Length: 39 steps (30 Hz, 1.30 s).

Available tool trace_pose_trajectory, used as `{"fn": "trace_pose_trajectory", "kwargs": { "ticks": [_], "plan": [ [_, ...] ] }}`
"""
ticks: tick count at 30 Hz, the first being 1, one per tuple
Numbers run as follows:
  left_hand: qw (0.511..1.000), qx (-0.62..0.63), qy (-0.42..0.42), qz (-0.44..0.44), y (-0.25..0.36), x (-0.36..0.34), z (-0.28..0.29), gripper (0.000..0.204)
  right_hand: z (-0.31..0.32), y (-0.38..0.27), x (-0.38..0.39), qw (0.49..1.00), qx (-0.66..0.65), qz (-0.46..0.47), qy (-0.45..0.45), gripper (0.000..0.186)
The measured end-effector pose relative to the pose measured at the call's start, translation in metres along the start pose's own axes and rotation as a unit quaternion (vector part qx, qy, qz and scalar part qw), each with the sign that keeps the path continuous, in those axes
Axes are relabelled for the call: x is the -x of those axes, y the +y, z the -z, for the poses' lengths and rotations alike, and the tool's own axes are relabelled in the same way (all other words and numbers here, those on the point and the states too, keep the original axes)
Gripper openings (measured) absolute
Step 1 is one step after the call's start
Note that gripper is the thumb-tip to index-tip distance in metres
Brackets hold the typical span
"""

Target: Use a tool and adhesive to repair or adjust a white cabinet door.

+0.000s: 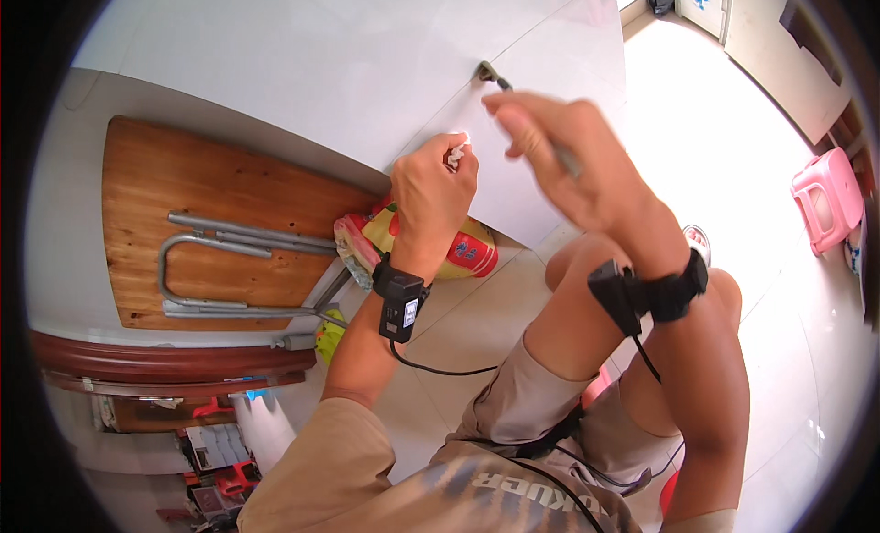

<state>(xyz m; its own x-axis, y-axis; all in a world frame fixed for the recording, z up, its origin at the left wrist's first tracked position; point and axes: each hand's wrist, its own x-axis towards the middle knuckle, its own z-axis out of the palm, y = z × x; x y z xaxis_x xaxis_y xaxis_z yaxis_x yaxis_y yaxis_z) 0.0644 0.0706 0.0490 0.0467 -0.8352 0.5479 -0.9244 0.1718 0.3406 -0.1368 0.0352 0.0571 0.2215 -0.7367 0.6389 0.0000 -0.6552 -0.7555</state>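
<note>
My left hand point(434, 180) is closed in a fist over the white surface point(302, 65), with a small crumpled white piece point(456, 155), like tissue, showing between thumb and fingers. To its right, my right hand point(573, 153) is raised and partly blurred. It grips a slim tool with a small dark greenish head point(493, 74) that points up and left, past the fingertips. Part of the tool's grey-green handle shows beside the palm. Its exact kind cannot be made out. The two hands are apart.
A wooden folding table point(211, 180) with grey metal legs leans at the left. A red and yellow bag point(472, 249) lies below the white surface's edge. A pink case point(828, 201) stands far right on the tiled floor. Black cabled bands circle both my wrists.
</note>
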Motion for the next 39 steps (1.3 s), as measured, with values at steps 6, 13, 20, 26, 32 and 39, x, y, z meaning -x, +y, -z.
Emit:
{"fn": "trace_pose_trajectory", "kwargs": {
  "ticks": [6, 13, 20, 26, 32, 39],
  "plan": [
    [0.998, 0.057, -0.016, -0.001, 0.017, -0.011, 0.003, 0.016, 0.034, 0.009, -0.011, 0.994, -0.010, -0.084, 0.070, 0.050],
    [0.997, 0.011, 0.031, -0.072, 0.013, -0.023, -0.015, 0.008, -0.008, 0.002, -0.004, 0.998, -0.002, -0.006, 0.063, 0.029],
    [0.990, -0.022, -0.131, -0.037, -0.016, 0.014, -0.059, 0.010, 0.017, 0.010, 0.000, 0.992, 0.071, -0.106, 0.024, 0.049],
    [0.977, 0.076, -0.196, 0.021, -0.023, 0.057, -0.080, 0.017, 0.016, 0.001, -0.010, 0.992, 0.066, -0.089, 0.061, 0.050],
    [0.788, 0.367, -0.330, 0.368, -0.006, 0.078, -0.069, 0.028, 0.026, -0.008, -0.005, 0.991, 0.101, -0.082, -0.009, 0.050],
    [0.710, 0.462, -0.354, 0.397, 0.020, 0.064, -0.052, 0.022, 0.020, -0.006, -0.006, 0.995, 0.072, -0.064, -0.006, 0.060]
  ]
}}
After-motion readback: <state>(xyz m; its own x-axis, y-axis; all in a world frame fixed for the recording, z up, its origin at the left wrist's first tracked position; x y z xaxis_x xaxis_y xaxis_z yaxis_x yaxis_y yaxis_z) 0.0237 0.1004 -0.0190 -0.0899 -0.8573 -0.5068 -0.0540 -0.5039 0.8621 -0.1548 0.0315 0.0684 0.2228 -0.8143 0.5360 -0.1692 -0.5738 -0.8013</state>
